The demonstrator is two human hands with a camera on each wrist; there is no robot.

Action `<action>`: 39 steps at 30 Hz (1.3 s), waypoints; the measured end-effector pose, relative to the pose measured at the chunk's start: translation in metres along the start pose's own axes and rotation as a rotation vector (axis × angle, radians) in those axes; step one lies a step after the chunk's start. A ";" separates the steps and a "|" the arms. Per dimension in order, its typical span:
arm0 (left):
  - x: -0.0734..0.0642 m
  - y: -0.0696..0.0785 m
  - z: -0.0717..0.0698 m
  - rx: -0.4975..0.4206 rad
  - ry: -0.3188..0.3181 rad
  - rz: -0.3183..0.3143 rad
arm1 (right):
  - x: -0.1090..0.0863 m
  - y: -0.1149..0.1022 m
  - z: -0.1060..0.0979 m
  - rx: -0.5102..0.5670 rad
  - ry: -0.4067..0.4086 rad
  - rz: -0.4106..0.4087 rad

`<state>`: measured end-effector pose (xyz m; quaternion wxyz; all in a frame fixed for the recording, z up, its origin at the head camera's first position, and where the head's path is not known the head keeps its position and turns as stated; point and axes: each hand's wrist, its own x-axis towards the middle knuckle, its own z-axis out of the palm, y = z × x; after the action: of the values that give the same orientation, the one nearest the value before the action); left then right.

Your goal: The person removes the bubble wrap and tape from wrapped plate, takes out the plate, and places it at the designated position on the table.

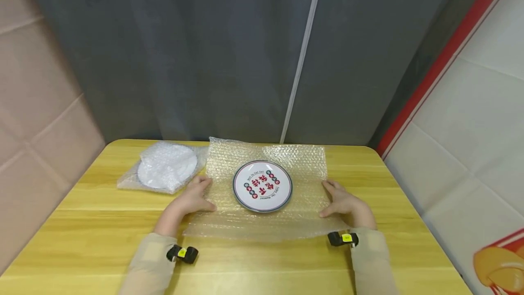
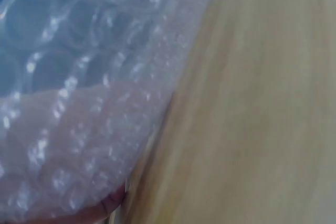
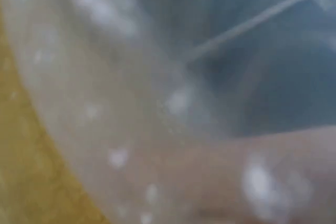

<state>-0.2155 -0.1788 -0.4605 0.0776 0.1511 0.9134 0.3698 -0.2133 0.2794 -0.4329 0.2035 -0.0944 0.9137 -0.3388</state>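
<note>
A sheet of clear bubble wrap [image 1: 303, 185] lies across the table, its near edge towards me. On it rests a round white plate [image 1: 262, 186] with a dark blue rim and red characters. At the sheet's left side is my left hand [image 1: 194, 198], thumb and fingers spread apart at the edge. My right hand [image 1: 344, 201] is placed the same way at the right side, thumb towards the plate. Bubble wrap [image 2: 79, 103] fills much of the left wrist view, with a fingertip [image 2: 113, 200] showing below. Blurred wrap [image 3: 131, 145] covers most of the right wrist view.
Left of the sheet lies another white plate wrapped in bubble wrap [image 1: 165, 167]. The wooden table [image 1: 254, 267] ends at a grey curtain [image 1: 204, 58] at the back. Pale walls flank it, the right one [image 1: 471, 149] with a red stripe.
</note>
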 end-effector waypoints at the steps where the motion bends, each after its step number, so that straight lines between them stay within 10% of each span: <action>1: 0.000 0.000 0.000 0.002 -0.002 -0.003 | 0.000 0.000 0.000 -0.038 0.008 -0.009; 16: -0.005 0.013 -0.001 0.166 0.005 -0.024 | 0.000 -0.007 0.002 -0.199 0.025 -0.003; 22: -0.010 0.018 0.003 0.282 0.047 0.064 | -0.002 -0.009 0.003 -0.215 0.041 -0.001; 31: -0.009 0.012 0.006 0.154 -0.095 0.154 | -0.002 -0.014 0.007 -0.339 0.081 -0.180; 39: -0.011 0.014 0.006 0.137 -0.100 0.179 | -0.006 -0.032 0.016 -0.449 0.108 -0.249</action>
<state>-0.2005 -0.1694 -0.4546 0.0791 0.2550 0.9145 0.3039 -0.1999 0.2482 -0.4210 0.0850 -0.2306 0.9570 -0.1543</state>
